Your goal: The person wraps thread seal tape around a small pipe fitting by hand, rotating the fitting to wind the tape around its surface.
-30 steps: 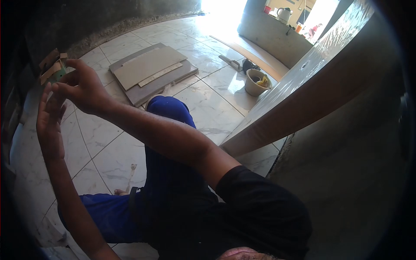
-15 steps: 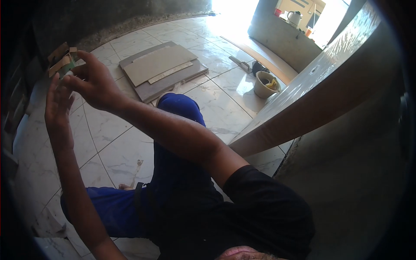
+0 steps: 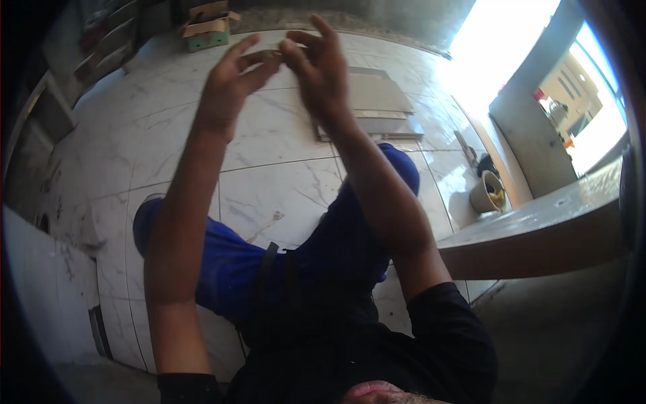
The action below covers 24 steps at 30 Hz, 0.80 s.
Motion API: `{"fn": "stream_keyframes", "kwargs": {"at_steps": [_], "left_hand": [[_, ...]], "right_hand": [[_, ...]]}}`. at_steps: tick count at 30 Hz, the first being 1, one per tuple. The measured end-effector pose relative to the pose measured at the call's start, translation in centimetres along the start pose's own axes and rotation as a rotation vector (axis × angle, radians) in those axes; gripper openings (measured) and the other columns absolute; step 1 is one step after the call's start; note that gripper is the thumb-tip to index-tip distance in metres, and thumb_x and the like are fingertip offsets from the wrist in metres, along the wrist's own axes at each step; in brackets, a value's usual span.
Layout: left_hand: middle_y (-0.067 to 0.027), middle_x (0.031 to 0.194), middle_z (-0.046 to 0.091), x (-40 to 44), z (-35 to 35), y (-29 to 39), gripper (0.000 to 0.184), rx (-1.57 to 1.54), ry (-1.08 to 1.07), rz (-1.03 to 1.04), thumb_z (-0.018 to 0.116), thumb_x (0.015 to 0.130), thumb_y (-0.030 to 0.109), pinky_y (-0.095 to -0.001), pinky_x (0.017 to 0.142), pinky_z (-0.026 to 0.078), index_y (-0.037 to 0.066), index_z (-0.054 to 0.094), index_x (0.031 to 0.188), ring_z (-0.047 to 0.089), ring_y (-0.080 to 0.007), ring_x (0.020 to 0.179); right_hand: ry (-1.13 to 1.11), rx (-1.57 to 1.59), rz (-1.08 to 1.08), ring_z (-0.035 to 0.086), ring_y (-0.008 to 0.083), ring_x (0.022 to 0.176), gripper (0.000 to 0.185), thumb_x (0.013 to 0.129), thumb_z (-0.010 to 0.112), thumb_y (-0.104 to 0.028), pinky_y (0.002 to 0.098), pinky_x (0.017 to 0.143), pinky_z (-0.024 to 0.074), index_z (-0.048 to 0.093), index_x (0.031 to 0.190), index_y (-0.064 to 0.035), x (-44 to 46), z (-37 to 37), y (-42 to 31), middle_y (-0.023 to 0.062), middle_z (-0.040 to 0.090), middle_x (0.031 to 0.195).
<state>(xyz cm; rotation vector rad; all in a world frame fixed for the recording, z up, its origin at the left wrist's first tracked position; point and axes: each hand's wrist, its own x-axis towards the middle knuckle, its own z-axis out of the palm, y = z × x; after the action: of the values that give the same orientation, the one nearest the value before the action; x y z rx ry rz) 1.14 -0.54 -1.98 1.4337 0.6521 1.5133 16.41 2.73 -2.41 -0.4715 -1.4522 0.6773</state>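
Left hand (image 3: 232, 84) and right hand (image 3: 321, 74) nearly meet; I cannot tell whether fingers clamp anything; bucket (image 3: 480, 199) holds something yellow (image 3: 497, 196); box (image 3: 208, 42) has open flaps (image 3: 204, 28).

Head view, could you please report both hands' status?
Left hand, right hand raised, fingertips close together. Anything small held: cannot tell. Flat boards on floor beyond; no obstruction seen.

Bucket (image 3: 480, 195) on tile floor (image 3: 269, 185), yellow thing (image 3: 498, 197) inside. Dark thing (image 3: 486, 163) right behind bucket, long tool (image 3: 464, 147) a bit farther. Plank (image 3: 501, 151) just R of bucket; low wall (image 3: 531, 148) past it, w/ kettle (image 3: 557, 112) on top. Boards (image 3: 380, 92) stacked L & beyond bucket, open box (image 3: 208, 42) far L. Shiny panel (image 3: 545, 212) nr bucket, this side.
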Motion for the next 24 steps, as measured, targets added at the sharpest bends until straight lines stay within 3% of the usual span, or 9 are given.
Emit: {"fn": "stream_keyframes", "kwargs": {"at_steps": [3, 6, 12, 16, 19, 24], "left_hand": [[-0.0085, 0.114, 0.064, 0.2, -0.3, -0.4, 0.07, 0.062, -0.022, 0.0, 0.074, 0.086, 0.02, -0.0271, 0.089, 0.044, -0.003, 0.037, 0.141, 0.062, -0.016, 0.106], [-0.0041, 0.113, 0.064, 0.5, -0.2, 0.3, 0.069, 0.016, 0.082, 0.04, 0.075, 0.086, 0.029, -0.0306, 0.09, 0.043, 0.002, 0.042, 0.14, 0.062, -0.015, 0.105], [0.0003, 0.112, 0.065, 0.3, -0.4, -0.1, 0.059, -0.023, 0.087, 0.0, 0.075, 0.086, 0.039, -0.0314, 0.092, 0.041, 0.01, 0.054, 0.133, 0.06, -0.0125, 0.108], [0.0001, 0.112, 0.065, 0.2, -0.1, -0.1, 0.056, 0.001, 0.088, 0.057, 0.075, 0.084, 0.042, -0.0306, 0.092, 0.042, 0.009, 0.059, 0.127, 0.06, -0.0123, 0.105], [-0.0013, 0.112, 0.065, 0.4, -0.1, -0.1, 0.055, 0.052, 0.108, 0.098, 0.076, 0.085, 0.039, -0.0286, 0.09, 0.044, 0.007, 0.059, 0.127, 0.06, -0.0117, 0.104], [-0.004, 0.111, 0.065, 0.1, 0.4, 0.2, 0.053, 0.05, 0.108, 0.108, 0.076, 0.086, 0.035, -0.0264, 0.088, 0.047, 0.004, 0.059, 0.125, 0.06, -0.0116, 0.103]], "right_hand": [[0.012, 0.084, 0.043, 0.062, 0.0236, 0.107, 0.069, 0.09, 0.071, -0.023, 0.0323, 0.089, 0.0517, 0.032, 0.14, 0.0051, 0.0, 0.0, -0.3, 0.0221, 0.059, 0.121], [-0.039, 0.03, 0.091, 0.061, 0.022, 0.108, 0.065, 0.092, 0.069, -0.025, 0.0311, 0.091, 0.0503, 0.036, 0.139, 0.0048, -0.2, 0.3, -0.9, 0.0203, 0.06, 0.12], [-0.102, 0.042, 0.141, 0.061, 0.0199, 0.108, 0.056, 0.092, 0.069, -0.026, 0.0299, 0.092, 0.0498, 0.047, 0.133, 0.0051, -0.9, 0.9, -1.6, 0.0174, 0.062, 0.119], [-0.065, 0.013, 0.166, 0.062, 0.0165, 0.1, 0.048, 0.092, 0.069, -0.028, 0.028, 0.086, 0.0498, 0.057, 0.125, 0.0041, -0.7, 0.7, -1.6, 0.0132, 0.066, 0.111], [-0.073, 0.005, 0.167, 0.06, 0.0132, 0.091, 0.048, 0.092, 0.068, -0.034, 0.0269, 0.08, 0.0491, 0.061, 0.121, 0.0034, -0.6, 0.6, -1.8, 0.0096, 0.068, 0.104], [-0.079, 0.042, 0.199, 0.061, 0.0133, 0.093, 0.051, 0.091, 0.068, -0.037, 0.0279, 0.081, 0.0491, 0.061, 0.121, 0.003, -0.7, 0.6, -1.8, 0.0099, 0.068, 0.106]]}}
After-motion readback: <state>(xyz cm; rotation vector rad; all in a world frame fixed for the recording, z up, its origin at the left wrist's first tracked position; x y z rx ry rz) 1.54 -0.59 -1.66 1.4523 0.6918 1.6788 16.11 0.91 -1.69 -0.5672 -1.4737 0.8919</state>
